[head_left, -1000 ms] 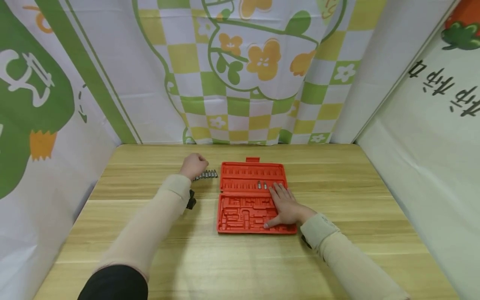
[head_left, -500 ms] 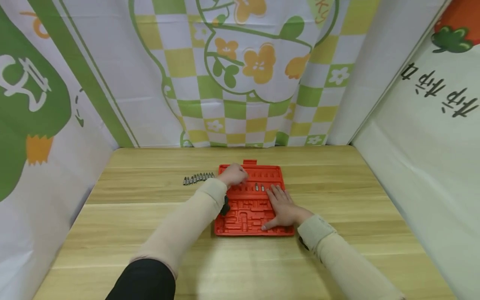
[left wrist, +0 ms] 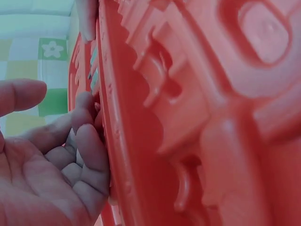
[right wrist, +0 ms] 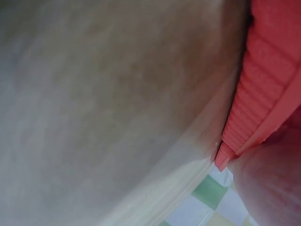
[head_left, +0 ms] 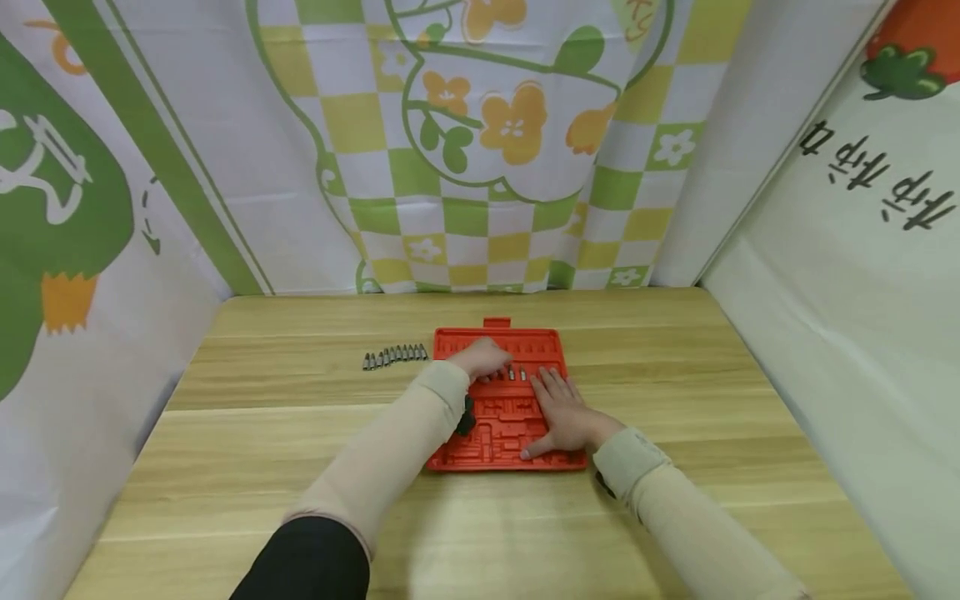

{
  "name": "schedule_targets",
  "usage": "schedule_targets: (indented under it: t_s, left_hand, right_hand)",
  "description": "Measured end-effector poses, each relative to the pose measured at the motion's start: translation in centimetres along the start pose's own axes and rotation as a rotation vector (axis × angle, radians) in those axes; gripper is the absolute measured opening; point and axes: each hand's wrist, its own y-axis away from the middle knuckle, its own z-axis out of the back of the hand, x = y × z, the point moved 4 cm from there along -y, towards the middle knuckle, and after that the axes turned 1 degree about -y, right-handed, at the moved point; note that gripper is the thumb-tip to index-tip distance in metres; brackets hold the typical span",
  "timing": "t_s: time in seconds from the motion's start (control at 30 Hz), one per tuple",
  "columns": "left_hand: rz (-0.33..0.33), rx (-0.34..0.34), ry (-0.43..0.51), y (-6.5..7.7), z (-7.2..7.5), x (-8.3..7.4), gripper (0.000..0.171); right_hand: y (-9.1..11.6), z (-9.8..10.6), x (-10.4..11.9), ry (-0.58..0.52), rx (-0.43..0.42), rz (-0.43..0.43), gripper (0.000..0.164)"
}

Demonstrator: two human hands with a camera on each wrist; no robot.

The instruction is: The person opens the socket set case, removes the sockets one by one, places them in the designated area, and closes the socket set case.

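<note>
An opened red bit case (head_left: 495, 457) lies on the table, its moulded tray nearest the person. In the lid, two metal bits (head_left: 522, 374) sit in slots. The left hand (head_left: 480, 358) reaches over the lid, just left of those bits. In the left wrist view the left hand's fingers (left wrist: 91, 146) bend against the case edge, the thumb (left wrist: 23, 94) apart from them; anything behind the fingertips is hidden. Spread across the case's right side, the right hand (head_left: 566, 417) rests with straight fingers. Left of the case lies a row of several bits (head_left: 398, 354).
The wooden table (head_left: 645, 517) meets a patterned curtain (head_left: 510, 208) at its back edge, with white sheets at both sides. A latch tab (head_left: 497, 322) sticks out behind the case. Dark wrist straps show below both cuffs.
My left hand has moved right, from the row of bits to over the case lid, and now sits lower beside the two slotted bits. The right hand has kept its place on the case.
</note>
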Motion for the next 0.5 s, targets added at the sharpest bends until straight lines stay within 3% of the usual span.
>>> schedule_targets:
  t_s: [0.23,0.5]
  left_hand:
    - [-0.030,0.049,-0.055,0.03,-0.09,-0.30,0.027]
    - [-0.045,-0.018,0.001,0.07,-0.29,0.12,0.014]
  right_hand:
    - [0.23,0.24,0.16,-0.008,-0.009,-0.008,0.129]
    - [0.06,0.05,0.27,0.003,0.003,0.000,0.131]
